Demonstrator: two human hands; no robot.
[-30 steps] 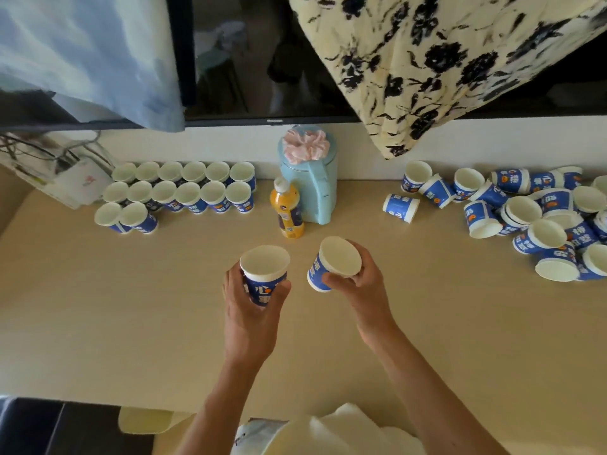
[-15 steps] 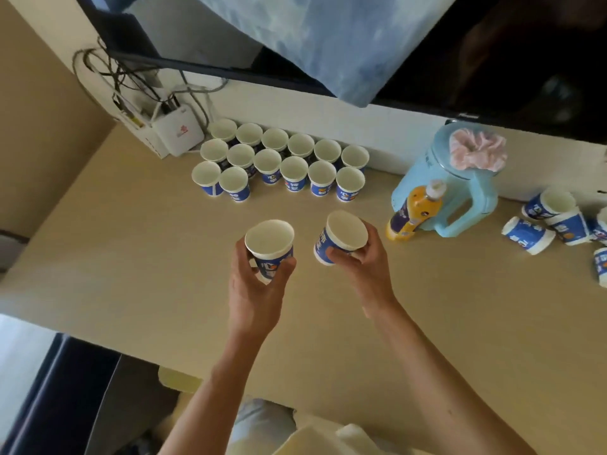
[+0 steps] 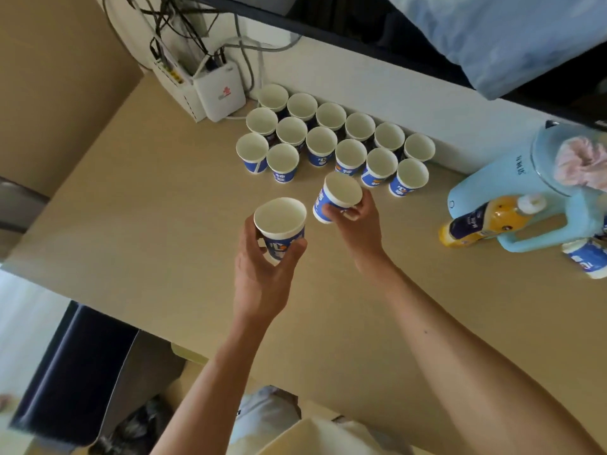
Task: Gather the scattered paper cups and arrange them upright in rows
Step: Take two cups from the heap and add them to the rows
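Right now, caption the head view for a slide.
Left hand holds one cup, right hand a second cup, beside rows of upright cups.

home room | router [image 3: 219, 95] with cables on desk [image 3: 131, 231] | kettle [image 3: 525, 192] | juice bottle [image 3: 486, 221]

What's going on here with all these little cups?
A person is tidying paper cups into rows on a table. The left hand holds one cup upright and the right hand holds a second cup, tilted, both just in front of the block of upright cups by the wall. That block has two rows of six and a third row of two. A stray cup lies on its side by the blue jug.
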